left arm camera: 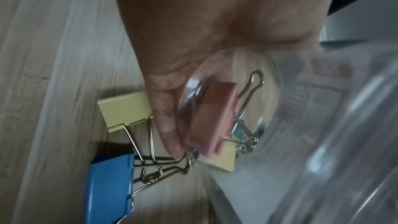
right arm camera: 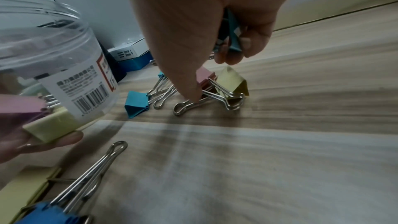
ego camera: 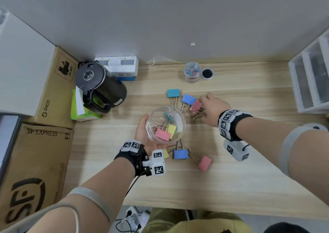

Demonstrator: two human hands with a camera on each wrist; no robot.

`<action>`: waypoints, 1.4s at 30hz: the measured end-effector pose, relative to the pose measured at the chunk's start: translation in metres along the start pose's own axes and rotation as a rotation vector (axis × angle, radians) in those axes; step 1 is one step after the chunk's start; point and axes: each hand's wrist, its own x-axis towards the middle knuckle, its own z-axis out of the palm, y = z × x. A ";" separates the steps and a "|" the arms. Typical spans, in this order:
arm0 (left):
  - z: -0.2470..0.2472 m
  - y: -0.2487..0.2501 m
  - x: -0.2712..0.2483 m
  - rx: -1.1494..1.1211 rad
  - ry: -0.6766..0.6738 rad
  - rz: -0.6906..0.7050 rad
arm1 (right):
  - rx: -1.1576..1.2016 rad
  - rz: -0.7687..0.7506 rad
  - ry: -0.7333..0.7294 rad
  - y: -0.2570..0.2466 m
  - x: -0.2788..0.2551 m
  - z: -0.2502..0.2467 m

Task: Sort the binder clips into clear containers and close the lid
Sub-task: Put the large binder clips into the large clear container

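Observation:
My left hand holds a clear plastic jar tilted above the table, lidless; inside lie a pink clip, a yellow one and a teal one. My right hand reaches down over a pink clip on the table. In the right wrist view its curled fingers grip a teal clip while the thumb touches the pink clip's wire handle beside a yellow clip. Loose on the table lie a teal clip, two blue clips, a pink one and a yellow one.
A small jar of tiny clips and a round black-centred lid stand at the back. A black kettle and cardboard boxes crowd the left. Clear drawers sit at the right edge.

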 end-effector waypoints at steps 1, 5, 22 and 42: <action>-0.003 0.001 0.001 -0.004 0.007 0.002 | 0.001 -0.014 0.020 -0.002 0.004 0.002; -0.004 0.004 -0.001 -0.001 0.047 0.023 | -0.020 -0.011 0.053 -0.014 0.017 0.006; 0.014 0.007 -0.003 -0.031 0.024 0.077 | 0.368 -0.133 0.329 -0.051 -0.012 -0.071; 0.032 -0.002 -0.008 0.083 -0.036 0.083 | 0.218 -0.375 0.080 -0.124 -0.050 -0.054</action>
